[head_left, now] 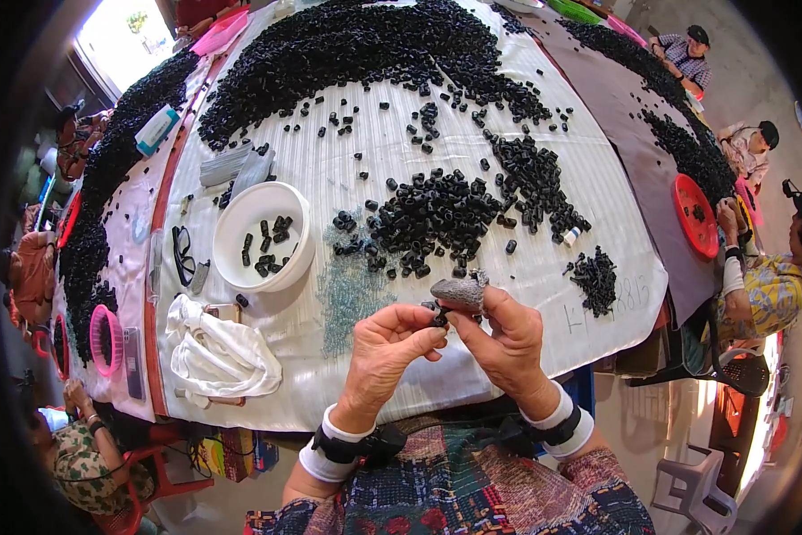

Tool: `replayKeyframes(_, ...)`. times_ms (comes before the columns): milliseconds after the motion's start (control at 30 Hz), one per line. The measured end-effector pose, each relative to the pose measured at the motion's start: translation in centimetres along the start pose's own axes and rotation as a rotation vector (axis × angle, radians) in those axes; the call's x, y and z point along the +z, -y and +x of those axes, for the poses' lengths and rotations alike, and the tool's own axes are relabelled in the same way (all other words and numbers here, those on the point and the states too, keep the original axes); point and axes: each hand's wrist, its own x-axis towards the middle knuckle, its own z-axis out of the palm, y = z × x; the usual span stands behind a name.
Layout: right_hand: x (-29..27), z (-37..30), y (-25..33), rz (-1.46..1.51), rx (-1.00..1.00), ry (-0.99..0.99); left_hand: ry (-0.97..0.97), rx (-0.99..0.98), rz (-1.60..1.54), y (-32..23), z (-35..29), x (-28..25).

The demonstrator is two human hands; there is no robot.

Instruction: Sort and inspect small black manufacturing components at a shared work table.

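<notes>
Piece (440, 317) looks small, black, perhaps tubular.

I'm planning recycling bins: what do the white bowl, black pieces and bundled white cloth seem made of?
White bowl: probably plastic; smooth, softly glossy wall.
Black pieces: likely plastic or rubber; glints suggest satin.
White cloth: matte textile, soft folds; fibre unclear.

On the table (617, 294), a bowl (231, 217) stands behind a cloth (227, 352), left of piled parts (432, 216).
</notes>
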Motion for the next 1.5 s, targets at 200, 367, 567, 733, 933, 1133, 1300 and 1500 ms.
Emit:
replayKeyframes(200, 0.0, -0.2, -0.3, -0.059, -0.021, 0.002, -0.028, 0.014, 0.04, -0.1, -0.2, 0.3)
replayKeyframes(367, 0.2, -0.3, -0.3, -0.098, -0.029, 0.003, -0.038, 0.025, 0.062, 0.0, -0.2, 0.2)
replayKeyframes(567, -0.1, 0.0, -0.1, -0.208, -0.086, 0.042, -0.039, 0.002, 0.084, 0.0, -0.3, -0.2)
replayKeyframes(733, -0.3, -0.2, -0.4, -0.237, -0.123, 0.104, -0.048, -0.041, 0.103, 0.2, -0.5, -0.4)
replayKeyframes(933, 0.1, -0.4, -0.5, -0.269, -0.149, 0.115, -0.096, -0.082, 0.126, 0.4, -0.5, -0.4)
replayKeyframes(1133, 0.1, -0.6, -0.5, -0.351, -0.207, 0.148, -0.122, -0.102, 0.127, 0.6, -0.5, -0.4)
replayKeyframes(1300, 0.3, -0.8, -0.3, -0.346, -0.191, 0.172, -0.143, -0.101, 0.077, 1.0, -0.6, -0.6)
replayKeyframes(1500, 0.5, -0.8, -0.8, -0.264, -0.115, 0.181, -0.138, -0.134, -0.017, 1.0, 0.1, -0.9)
